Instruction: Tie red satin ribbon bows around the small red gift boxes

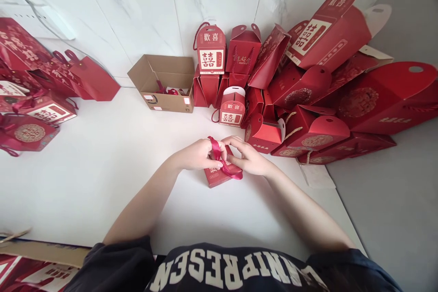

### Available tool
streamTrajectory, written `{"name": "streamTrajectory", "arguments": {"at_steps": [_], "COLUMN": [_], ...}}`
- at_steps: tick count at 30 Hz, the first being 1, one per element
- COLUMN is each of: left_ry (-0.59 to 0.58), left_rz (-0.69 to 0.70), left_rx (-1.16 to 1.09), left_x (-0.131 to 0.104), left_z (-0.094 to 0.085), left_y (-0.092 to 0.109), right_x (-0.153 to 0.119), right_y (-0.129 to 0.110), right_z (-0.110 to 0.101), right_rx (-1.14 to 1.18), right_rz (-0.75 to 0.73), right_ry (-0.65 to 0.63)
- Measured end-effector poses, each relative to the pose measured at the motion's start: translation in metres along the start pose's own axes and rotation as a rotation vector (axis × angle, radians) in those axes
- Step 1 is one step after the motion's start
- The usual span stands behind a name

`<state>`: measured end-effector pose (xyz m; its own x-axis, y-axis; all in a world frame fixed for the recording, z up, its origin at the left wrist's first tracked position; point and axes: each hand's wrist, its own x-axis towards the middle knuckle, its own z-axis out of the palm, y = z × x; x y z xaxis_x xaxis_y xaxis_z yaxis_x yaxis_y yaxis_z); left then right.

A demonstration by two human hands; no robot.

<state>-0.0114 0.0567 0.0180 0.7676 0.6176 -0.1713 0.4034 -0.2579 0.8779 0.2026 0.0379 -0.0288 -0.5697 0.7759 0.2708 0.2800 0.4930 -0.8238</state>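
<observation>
A small red gift box lies on the white table in front of me, partly covered by both hands. Dark red satin ribbon crosses its top, with one loop standing up by my left fingers. My left hand pinches the ribbon over the box, fingers closed. From the other side my right hand has its thumb and fingertips drawn together at the same ribbon. Where the fingertips meet, the ribbon is partly hidden.
An open cardboard box holding some ribbon stands by the tiled wall. Red gift boxes are heaped at the back right, with a small handled box near my hands. More red boxes and bags sit at the left.
</observation>
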Motion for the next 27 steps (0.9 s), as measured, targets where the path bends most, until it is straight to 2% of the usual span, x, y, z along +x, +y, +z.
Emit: {"name": "streamTrajectory", "arguments": {"at_steps": [4, 8, 11, 15, 17, 19, 24, 27], "left_ry": [0.088, 0.245, 0.416, 0.691, 0.780, 0.805, 0.771, 0.740], "left_rz": [0.055, 0.055, 0.052, 0.126, 0.139, 0.138, 0.190, 0.205], "left_rx": [0.158, 0.425, 0.588, 0.583, 0.546, 0.529, 0.537, 0.566], "left_x": [-0.004, -0.009, -0.011, -0.012, -0.013, -0.014, -0.015, -0.015], "left_z": [0.001, 0.009, 0.023, 0.048, 0.056, 0.059, 0.055, 0.052], "left_y": [0.011, 0.018, 0.010, -0.013, -0.022, -0.026, -0.026, -0.026], "right_x": [-0.003, -0.008, -0.010, -0.011, -0.011, -0.011, -0.010, -0.008], "right_y": [0.000, 0.000, 0.000, -0.003, -0.004, -0.005, -0.005, -0.006], "right_z": [-0.001, 0.000, 0.002, 0.005, 0.007, 0.009, 0.012, 0.010], "right_rx": [-0.072, -0.080, -0.105, -0.114, -0.114, -0.119, -0.136, -0.150], "right_rz": [-0.049, -0.033, -0.035, -0.031, -0.029, -0.020, -0.021, -0.048], "right_ry": [0.015, 0.057, 0.086, 0.119, 0.148, 0.176, 0.230, 0.207]}}
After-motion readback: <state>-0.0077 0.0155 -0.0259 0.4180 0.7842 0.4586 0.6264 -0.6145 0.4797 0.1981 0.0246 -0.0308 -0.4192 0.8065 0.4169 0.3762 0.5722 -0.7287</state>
